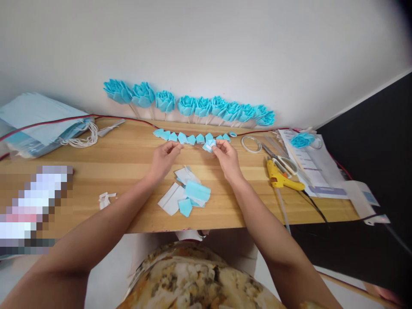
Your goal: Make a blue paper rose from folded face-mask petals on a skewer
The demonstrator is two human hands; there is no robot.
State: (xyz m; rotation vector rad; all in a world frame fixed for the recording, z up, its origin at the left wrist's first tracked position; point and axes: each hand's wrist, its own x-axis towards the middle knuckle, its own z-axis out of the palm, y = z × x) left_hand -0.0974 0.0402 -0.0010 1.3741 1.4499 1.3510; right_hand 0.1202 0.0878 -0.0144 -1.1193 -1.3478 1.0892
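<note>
Pinched between the fingers of my right hand [228,156] is a small light-blue fabric piece [209,145] with a white patch on it. My left hand [166,156] is closed in a pinch to its left, and what its fingertips hold is too small to make out. Just beyond both hands runs a row of blue petal-shaped pieces [191,139]. Nearer the table's front edge lies a loose pile of blue and white cut fabric pieces [197,192], not touched by either hand.
Blue fabric flowers [164,101] on sticks lean along the wall. A tape roll [251,144], scissors [283,162], and a yellow glue gun [280,177] lie right. A stack of face masks [41,120] is at left, with white scraps [105,199] nearer and a pixelated object [32,206].
</note>
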